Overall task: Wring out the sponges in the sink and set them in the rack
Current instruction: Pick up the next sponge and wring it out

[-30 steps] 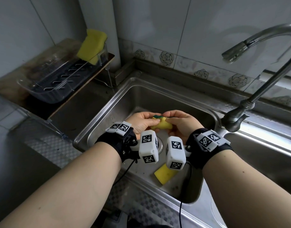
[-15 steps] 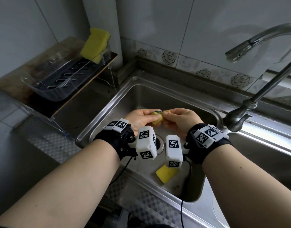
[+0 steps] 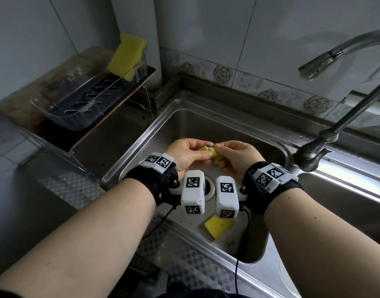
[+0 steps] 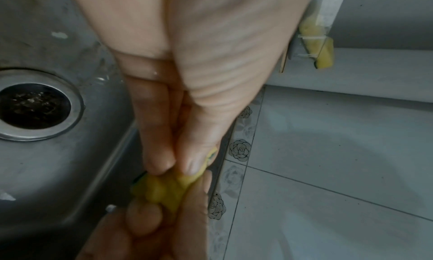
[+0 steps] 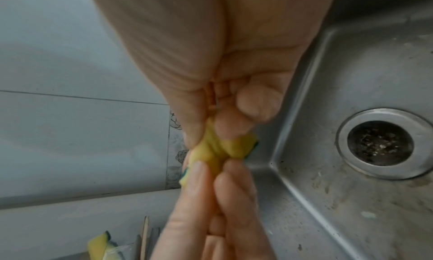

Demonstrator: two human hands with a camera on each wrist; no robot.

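Observation:
Over the steel sink, both hands squeeze one yellow sponge with a green edge, twisted and crumpled between them. My left hand pinches its left end, thumb on top; the wrist views show the same sponge wrung tight. My right hand grips the right end with curled fingers. A second yellow sponge lies flat on the sink floor near the front wall. A third yellow sponge stands upright at the far end of the clear plastic rack.
The drain sits just below the hands. A curved steel tap rises at the right, spout high over the basin. The rack stands on a dark raised shelf left of the sink. Tiled wall lies behind.
The hands have turned against each other, and the sponge is twisted tighter and shows less between them. The sponges on the sink floor and in the rack have not moved.

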